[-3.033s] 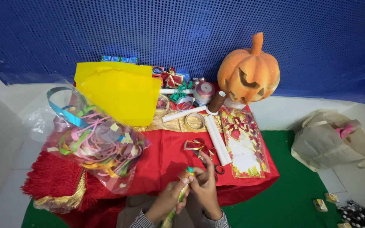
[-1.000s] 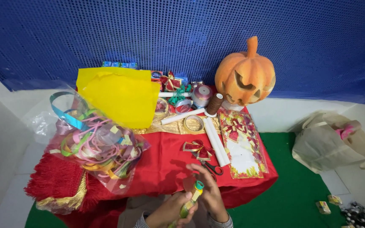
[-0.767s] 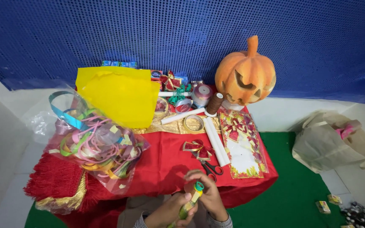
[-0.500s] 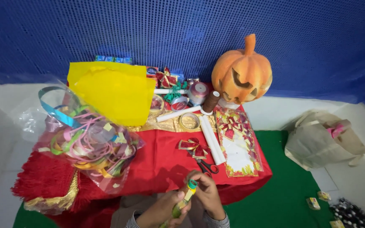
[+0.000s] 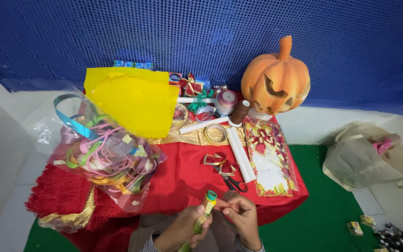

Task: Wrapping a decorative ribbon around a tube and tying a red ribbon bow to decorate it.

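While the left hand (image 5: 183, 229) wrapped its fingers around a green-capped glue tube (image 5: 204, 211), the tube's long axis slanted up and rightward, its tip almost meeting the right hand (image 5: 241, 219). That hand's fingers were pinched narrow on a small red ribbon piece (image 5: 225, 206) just beside the tip, so the left hand was nearer the tube and the right nearer the ribbon. Just beyond the fingers lay scissors (image 5: 233, 183) and a red bow (image 5: 220, 161); farther off, white rolls (image 5: 240, 154), and a pumpkin (image 5: 276, 79).
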